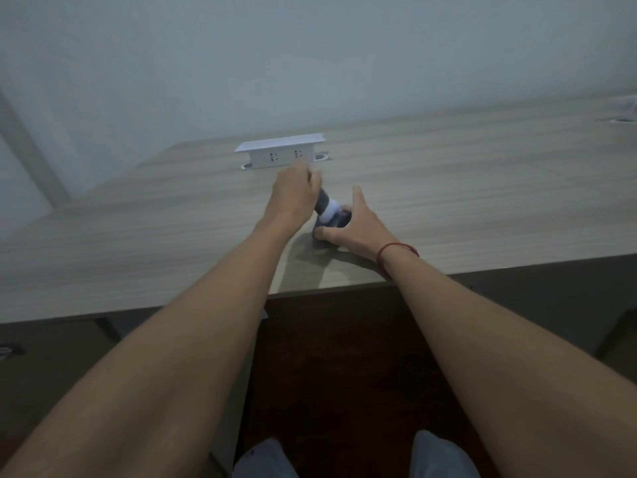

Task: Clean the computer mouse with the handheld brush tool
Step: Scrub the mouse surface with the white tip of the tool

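A dark computer mouse [333, 225] lies on the wooden desk [172, 236], near its front edge. My right hand [351, 229] grips the mouse from the right, thumb at its near side, forefinger stretched away. My left hand [295, 196] is closed around the dark handle of the brush tool [324, 205]. The tool slants down to the right, and its white brush head rests on top of the mouse. Much of the mouse is hidden by the brush and my fingers.
A white socket box [281, 151] stands raised from the desk just beyond my left hand. A grey wall rises behind the desk. Below the desk edge are a dark floor and my knees [344, 457].
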`<state>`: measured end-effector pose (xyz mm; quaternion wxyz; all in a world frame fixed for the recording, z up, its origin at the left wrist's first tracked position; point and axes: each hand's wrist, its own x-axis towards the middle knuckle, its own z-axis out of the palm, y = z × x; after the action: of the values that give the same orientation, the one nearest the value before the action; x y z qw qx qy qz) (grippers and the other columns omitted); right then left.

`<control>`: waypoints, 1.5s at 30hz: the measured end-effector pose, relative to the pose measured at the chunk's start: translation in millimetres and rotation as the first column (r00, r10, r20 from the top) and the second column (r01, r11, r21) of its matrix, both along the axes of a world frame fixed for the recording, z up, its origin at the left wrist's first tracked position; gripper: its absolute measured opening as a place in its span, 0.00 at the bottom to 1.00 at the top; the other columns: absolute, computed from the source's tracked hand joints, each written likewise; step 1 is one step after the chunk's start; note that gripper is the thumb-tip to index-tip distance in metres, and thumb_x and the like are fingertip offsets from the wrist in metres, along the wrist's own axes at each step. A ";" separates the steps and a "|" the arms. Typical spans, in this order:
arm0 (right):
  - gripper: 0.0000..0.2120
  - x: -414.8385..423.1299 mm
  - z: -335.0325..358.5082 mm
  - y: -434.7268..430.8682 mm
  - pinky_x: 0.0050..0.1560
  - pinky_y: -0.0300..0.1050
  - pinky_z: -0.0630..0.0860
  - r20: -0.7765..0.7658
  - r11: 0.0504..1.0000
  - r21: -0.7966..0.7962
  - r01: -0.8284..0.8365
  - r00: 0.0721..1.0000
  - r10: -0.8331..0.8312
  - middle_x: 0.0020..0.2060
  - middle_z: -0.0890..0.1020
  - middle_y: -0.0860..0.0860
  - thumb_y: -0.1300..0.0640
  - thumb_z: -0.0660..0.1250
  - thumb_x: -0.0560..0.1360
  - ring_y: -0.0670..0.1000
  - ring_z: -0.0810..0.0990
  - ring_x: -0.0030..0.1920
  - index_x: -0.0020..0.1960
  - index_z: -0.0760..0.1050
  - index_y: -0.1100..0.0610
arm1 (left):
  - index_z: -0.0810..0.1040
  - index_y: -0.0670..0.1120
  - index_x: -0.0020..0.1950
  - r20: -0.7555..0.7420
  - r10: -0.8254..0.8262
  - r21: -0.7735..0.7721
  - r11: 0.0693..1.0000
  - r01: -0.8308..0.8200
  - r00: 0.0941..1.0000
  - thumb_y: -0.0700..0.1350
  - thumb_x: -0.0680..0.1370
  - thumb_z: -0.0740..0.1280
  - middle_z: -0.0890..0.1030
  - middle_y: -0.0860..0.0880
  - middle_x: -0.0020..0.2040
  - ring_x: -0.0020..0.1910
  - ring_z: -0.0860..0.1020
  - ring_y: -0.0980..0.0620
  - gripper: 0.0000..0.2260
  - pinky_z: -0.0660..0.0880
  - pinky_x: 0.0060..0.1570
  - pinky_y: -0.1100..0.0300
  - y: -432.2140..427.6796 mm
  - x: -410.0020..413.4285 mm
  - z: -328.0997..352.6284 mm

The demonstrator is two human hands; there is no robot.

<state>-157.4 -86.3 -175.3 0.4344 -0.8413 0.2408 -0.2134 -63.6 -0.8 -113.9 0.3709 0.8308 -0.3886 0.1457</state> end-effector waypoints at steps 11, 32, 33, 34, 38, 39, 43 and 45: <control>0.59 -1.4 0.1 3.9 0.68 0.59 0.69 0.009 1.000 0.011 0.024 1.000 -0.024 0.72 0.69 0.55 0.40 0.76 0.64 0.59 0.69 0.70 0.79 0.39 0.50 | 0.77 0.38 0.44 0.115 0.013 0.169 0.985 -0.033 0.993 0.42 0.79 0.59 0.81 0.43 0.39 0.38 0.79 0.43 0.10 0.79 0.43 0.51 -6.7 0.6 0.7; 0.40 -5.4 5.8 11.0 0.63 0.57 0.74 -0.055 0.984 -0.177 0.001 0.998 -0.011 0.64 0.72 0.54 0.34 0.69 0.61 0.55 0.73 0.62 0.68 0.71 0.52 | 0.74 0.40 0.50 -0.076 0.087 -0.058 0.994 -0.092 0.993 0.48 0.82 0.57 0.79 0.42 0.43 0.41 0.78 0.44 0.12 0.77 0.43 0.50 18.3 14.0 -39.3; 0.43 -6.3 6.0 11.4 0.64 0.57 0.73 -0.058 0.985 -0.173 -0.005 0.998 -0.005 0.66 0.73 0.54 0.32 0.67 0.59 0.55 0.73 0.63 0.70 0.70 0.52 | 0.74 0.40 0.50 -0.075 0.096 -0.064 0.993 -0.100 0.993 0.48 0.82 0.57 0.78 0.42 0.43 0.41 0.78 0.44 0.13 0.77 0.43 0.50 19.6 15.0 -39.6; 0.46 -6.9 6.6 11.3 0.65 0.57 0.73 -0.060 0.987 -0.160 -0.009 0.998 -0.001 0.66 0.73 0.54 0.31 0.66 0.57 0.55 0.73 0.64 0.70 0.70 0.52 | 0.74 0.39 0.50 -0.094 0.105 -0.119 0.986 -0.115 0.990 0.48 0.82 0.57 0.78 0.42 0.43 0.41 0.77 0.44 0.13 0.75 0.42 0.51 19.9 17.0 -37.9; 0.35 -10.3 11.0 9.0 0.64 0.52 0.74 -0.075 0.992 -0.117 -0.041 0.997 0.033 0.65 0.76 0.55 0.43 0.73 0.67 0.54 0.76 0.61 0.70 0.70 0.57 | 0.74 0.38 0.48 -0.103 0.099 -0.305 0.944 -0.126 0.990 0.47 0.82 0.57 0.75 0.45 0.41 0.40 0.73 0.46 0.14 0.68 0.40 0.56 13.3 11.8 -26.2; 0.31 -10.4 10.3 7.3 0.61 0.49 0.74 -0.078 0.991 -0.124 -0.045 0.996 0.035 0.62 0.77 0.55 0.46 0.73 0.69 0.54 0.77 0.59 0.68 0.71 0.58 | 0.73 0.39 0.48 -0.098 0.084 -0.254 0.961 -0.106 0.992 0.47 0.82 0.57 0.75 0.44 0.40 0.40 0.74 0.45 0.13 0.68 0.39 0.55 11.6 9.9 -28.1; 0.31 -10.9 8.1 8.7 0.59 0.47 0.72 -0.128 0.985 -0.165 -0.056 0.991 0.035 0.64 0.74 0.55 0.47 0.71 0.72 0.55 0.75 0.60 0.69 0.66 0.58 | 0.73 0.38 0.51 -0.106 0.198 -0.063 0.977 -0.206 0.974 0.45 0.82 0.55 0.74 0.42 0.43 0.41 0.74 0.43 0.12 0.69 0.40 0.52 17.0 14.1 -30.4; 0.26 -8.5 6.6 8.2 0.59 0.50 0.75 -0.140 0.982 -0.186 -0.047 0.990 0.021 0.60 0.77 0.54 0.46 0.70 0.71 0.54 0.76 0.55 0.64 0.68 0.56 | 0.72 0.39 0.48 -0.110 0.175 -0.180 0.964 -0.193 0.978 0.46 0.82 0.55 0.74 0.44 0.42 0.40 0.73 0.44 0.12 0.69 0.39 0.53 16.2 14.4 -23.8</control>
<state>-165.9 -78.0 -168.6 0.3388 -0.8952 0.2345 -0.1695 -49.3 15.4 -137.7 0.4512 0.8299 -0.2762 0.1770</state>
